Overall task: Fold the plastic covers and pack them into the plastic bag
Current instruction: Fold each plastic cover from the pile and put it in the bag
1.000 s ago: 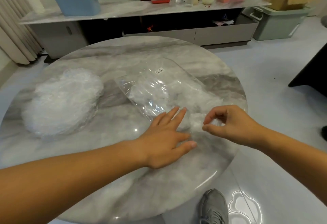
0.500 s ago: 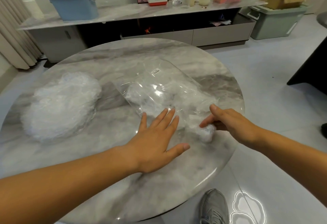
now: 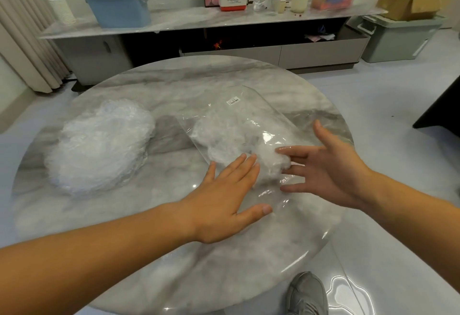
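A clear plastic bag (image 3: pixel 251 120) with a small white label lies on the round marble table (image 3: pixel 174 83), folded white plastic covers showing inside it. My left hand (image 3: pixel 229 195) presses flat on the bag's near end with fingers straight. My right hand (image 3: pixel 328 168) is spread wide at the bag's right side, its fingertips against a crumpled white cover (image 3: pixel 272 159) at the bag's mouth. A heap of loose white plastic covers (image 3: pixel 99 148) sits on the table's left part.
The table's near right edge lies just under my right forearm, with a grey shoe (image 3: pixel 308 294) on the floor below. A long low cabinet (image 3: pixel 224 21) with a blue bin, boxes and bottles stands behind the table. A green crate (image 3: pixel 398 38) is at the far right.
My right hand went from pinching the small cover to pushing it leftward into the bag's mouth, and now its fingers are spread. My left hand stayed flat on the bag.
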A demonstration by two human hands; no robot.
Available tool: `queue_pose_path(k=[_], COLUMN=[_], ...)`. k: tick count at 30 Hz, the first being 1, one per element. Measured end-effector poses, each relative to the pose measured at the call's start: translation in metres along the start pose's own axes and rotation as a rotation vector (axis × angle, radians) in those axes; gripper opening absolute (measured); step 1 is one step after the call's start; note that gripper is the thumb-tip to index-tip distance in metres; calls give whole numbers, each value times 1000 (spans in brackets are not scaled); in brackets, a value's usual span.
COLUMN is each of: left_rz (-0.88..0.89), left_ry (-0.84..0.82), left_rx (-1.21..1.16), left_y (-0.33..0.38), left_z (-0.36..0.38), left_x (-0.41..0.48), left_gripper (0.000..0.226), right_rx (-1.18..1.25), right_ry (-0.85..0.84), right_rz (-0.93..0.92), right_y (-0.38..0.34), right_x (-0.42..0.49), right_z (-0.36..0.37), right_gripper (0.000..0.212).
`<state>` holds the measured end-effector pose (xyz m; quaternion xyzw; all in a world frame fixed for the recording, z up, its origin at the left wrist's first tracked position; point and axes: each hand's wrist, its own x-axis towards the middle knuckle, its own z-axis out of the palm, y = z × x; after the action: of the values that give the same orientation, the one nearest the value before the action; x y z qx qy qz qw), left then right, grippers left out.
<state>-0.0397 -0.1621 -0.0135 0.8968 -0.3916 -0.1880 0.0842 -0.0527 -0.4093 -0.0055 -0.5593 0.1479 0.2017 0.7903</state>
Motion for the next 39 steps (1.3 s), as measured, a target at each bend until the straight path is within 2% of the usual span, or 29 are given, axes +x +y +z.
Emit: queue_pose_path(k=[6, 13, 19, 27, 35, 39], left_rz=[55, 79, 66, 65, 67, 56], left_ry=[11, -1, 1, 4, 1, 4], left_rx=[-43, -45, -75, -63, -88, -89], left_y=[-1, -1, -3, -6, -2, -6], left_z=[-3, -4, -5, -5, -7, -5], left_x=[-4, -6, -10, -12, -13, -11], left_gripper=[88, 87, 88, 86, 85, 85], right_rx=[310, 275, 489, 615, 542, 570], right_ry=[-35, 165, 206, 277, 174, 122], right_rz=[-7, -88, -117, -158, -97, -86], right_y=[13, 13, 1, 3, 1, 2], right_x=[13, 39, 53, 49, 49, 43], right_z=[13, 34, 58, 73, 80, 76], right_gripper=[99, 92, 92, 80, 96, 95])
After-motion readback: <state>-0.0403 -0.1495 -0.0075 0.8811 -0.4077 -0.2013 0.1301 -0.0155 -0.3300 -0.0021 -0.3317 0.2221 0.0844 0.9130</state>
